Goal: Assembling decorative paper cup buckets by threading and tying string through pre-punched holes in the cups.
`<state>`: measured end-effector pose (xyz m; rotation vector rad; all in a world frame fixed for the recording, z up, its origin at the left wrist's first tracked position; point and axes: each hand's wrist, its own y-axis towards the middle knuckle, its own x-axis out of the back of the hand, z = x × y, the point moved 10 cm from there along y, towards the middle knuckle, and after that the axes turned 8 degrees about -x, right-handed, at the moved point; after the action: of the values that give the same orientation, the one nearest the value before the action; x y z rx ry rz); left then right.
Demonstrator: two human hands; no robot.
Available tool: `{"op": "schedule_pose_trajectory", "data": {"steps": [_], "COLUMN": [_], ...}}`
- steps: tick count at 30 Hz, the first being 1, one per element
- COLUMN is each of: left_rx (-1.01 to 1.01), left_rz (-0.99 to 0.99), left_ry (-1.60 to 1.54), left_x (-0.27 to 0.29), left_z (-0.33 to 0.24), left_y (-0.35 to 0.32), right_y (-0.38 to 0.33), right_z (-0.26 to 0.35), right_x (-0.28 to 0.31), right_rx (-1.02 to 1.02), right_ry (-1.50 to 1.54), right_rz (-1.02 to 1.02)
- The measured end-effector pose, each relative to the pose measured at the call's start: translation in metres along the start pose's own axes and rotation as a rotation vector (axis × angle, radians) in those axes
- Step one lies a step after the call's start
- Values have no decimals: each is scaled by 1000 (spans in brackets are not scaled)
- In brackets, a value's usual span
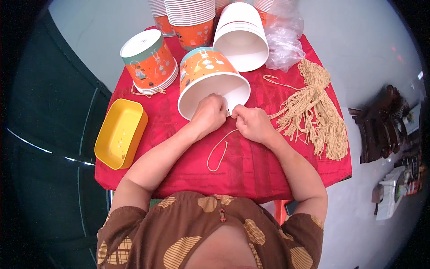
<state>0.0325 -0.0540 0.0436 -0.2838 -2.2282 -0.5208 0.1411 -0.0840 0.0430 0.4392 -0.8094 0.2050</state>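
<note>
An orange paper bucket [208, 67] with a teal base band and cartoon prints lies on its side, its white mouth turned toward me. My left hand [210, 113] is closed inside the near rim; what its fingers pinch is hidden. Just outside that rim, my right hand [252, 123] pinches a tan cord, its fingertips nearly meeting the left ones. A tiny dark and gold spot shows between them, too small to name. The loose cord [209, 157] trails from my hands onto the red cloth in a narrow loop.
A frayed bundle of tan cords [313, 107] lies at right. Upside down at left stands another orange bucket [150, 62] with cord at its rim. A yellow tub [139, 130] holds small bits. Behind are stacked buckets [192, 27], white nested buckets [244, 45] and clear plastic bags [284, 45].
</note>
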Motion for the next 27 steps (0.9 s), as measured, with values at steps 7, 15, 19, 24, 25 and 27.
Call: {"op": "schedule_pose_trajectory", "data": {"steps": [7,15,19,24,25,27], "left_rx": [-221,-1270,-1455,-1619,-1632,-1647], "left_rz": [243,-3,-404,-520,-530,-544], "left_ry": [95,-438,-529,-718,-751,-791], "left_x": [20,172,216,218,219,219], "left_z": [-72,-223,-242,-244,-244,-244], "left_y": [-21,-128,-191,-199,-200,-200], "right_y": [-3,-7,-3,-6,-6,-5], "right_z": [3,-8,6,5,6,6], "right_x": [2,0,-3,0,0,1], "right_rx": [7,56,100,103,99,97], "right_ry": [-78,-117,-115,-115,-120,-104], "right_rz": [-12,-42,-47,-65,-67,-59]}}
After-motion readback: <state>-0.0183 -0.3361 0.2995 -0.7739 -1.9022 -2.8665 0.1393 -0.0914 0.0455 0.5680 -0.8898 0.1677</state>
